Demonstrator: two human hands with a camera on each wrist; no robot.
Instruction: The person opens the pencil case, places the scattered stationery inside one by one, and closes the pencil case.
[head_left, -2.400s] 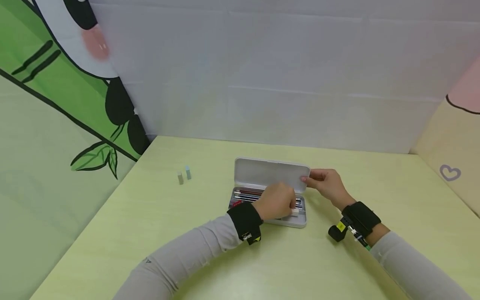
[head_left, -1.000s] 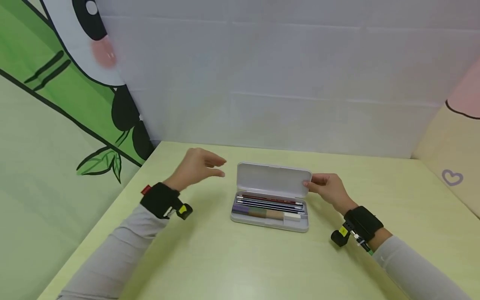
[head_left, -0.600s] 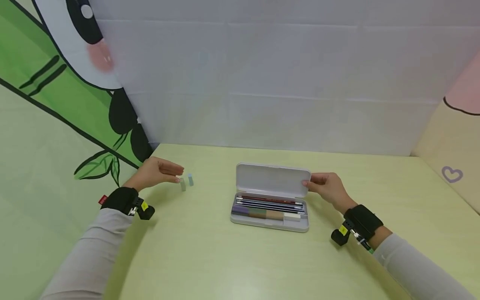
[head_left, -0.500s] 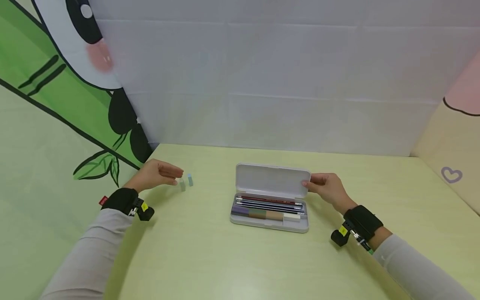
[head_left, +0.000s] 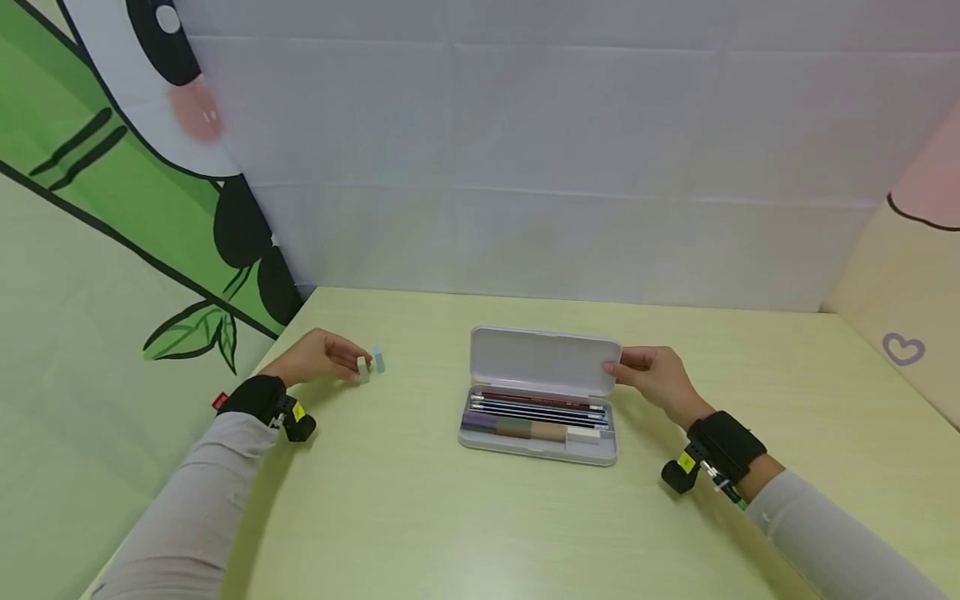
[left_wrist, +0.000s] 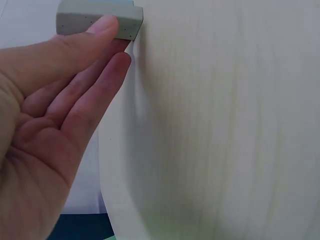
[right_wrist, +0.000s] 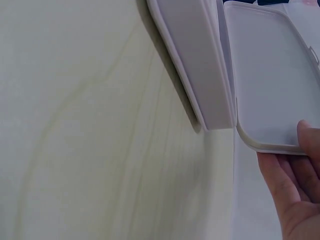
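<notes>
At the left of the table, my left hand [head_left: 318,357] pinches a small grey-green block [head_left: 363,370] that looks like an eraser. In the left wrist view the thumb lies on the near face of this block [left_wrist: 75,21], with fingers behind it. A light blue block [head_left: 378,360] stands just beyond. My right hand [head_left: 656,377] holds the right edge of the raised lid [head_left: 543,360] of a white pencil case [head_left: 510,450], thumb inside and fingers behind. The case holds several pencils [head_left: 536,408], a purple, green and tan row [head_left: 513,426], and a white block [head_left: 583,434].
The pale yellow table [head_left: 420,517] runs back to a white wall sheet [head_left: 525,167]. A green cartoon panel [head_left: 135,183] borders the left side, and a cream panel [head_left: 900,275] the right. Each wrist wears a black strap with a small camera.
My left hand has left the pencil case, moved left to the small blocks and closed its fingers on the grey-green one. The right hand has kept its hold on the lid.
</notes>
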